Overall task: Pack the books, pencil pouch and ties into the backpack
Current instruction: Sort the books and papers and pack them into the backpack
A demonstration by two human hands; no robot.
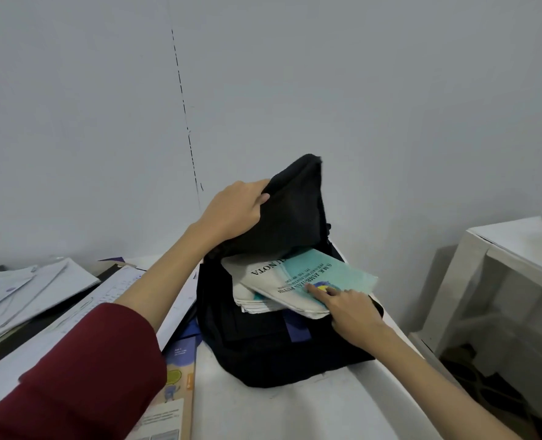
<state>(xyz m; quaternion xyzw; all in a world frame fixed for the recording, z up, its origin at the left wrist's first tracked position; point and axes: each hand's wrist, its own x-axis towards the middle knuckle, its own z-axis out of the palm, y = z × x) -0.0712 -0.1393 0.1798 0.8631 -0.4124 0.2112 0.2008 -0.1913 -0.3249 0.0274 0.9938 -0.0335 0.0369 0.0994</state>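
Books (298, 281) half in my backpack (282, 350); left hand (234, 208) grip holds flap, right hand (349, 308) flat pushing; pouch, ties unseen

I am holding the backpack (282, 347) flap up with my left hand (234, 211), so the mouth is gaping toward me. The books (298, 281) are jutting out and filling most of that opening, with my right hand (352, 309) lying on them. Loose papers (25, 293) are crowding the desk's left side. Bare desk (295, 411) is lying open in front.
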